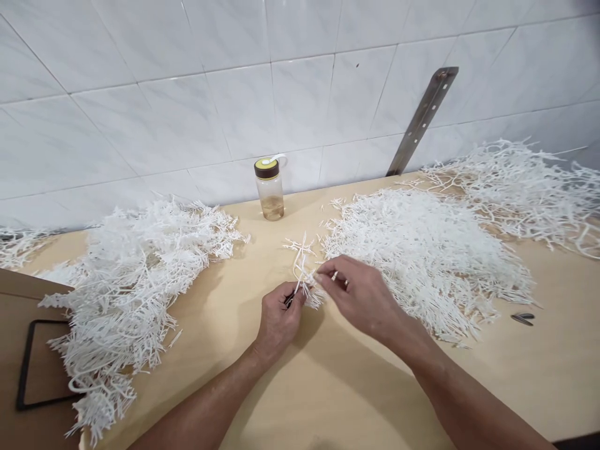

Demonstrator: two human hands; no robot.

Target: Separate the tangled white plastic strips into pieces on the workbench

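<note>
Near the table's middle, my left hand (280,317) is closed around the lower end of a white branching plastic sprig (302,265). Something small and dark (289,299) shows between its thumb and fingers; its kind is unclear. Just to the right, my right hand (363,294) pinches at the sprig's thin white tips with thumb and forefinger. A short white bit shows by its curled fingers. Beside it lies a dense heap of thin white plastic sprigs (417,250). On the left rises another pile of feathery white sprigs (140,281).
A clear bottle (272,203) with a yellow and black lid stands against the tiled wall. Looser white branches (529,187) lie at the back right. A metal bracket (424,119) leans along the wall. Small dark pieces (522,319) rest on the wooden table (365,387).
</note>
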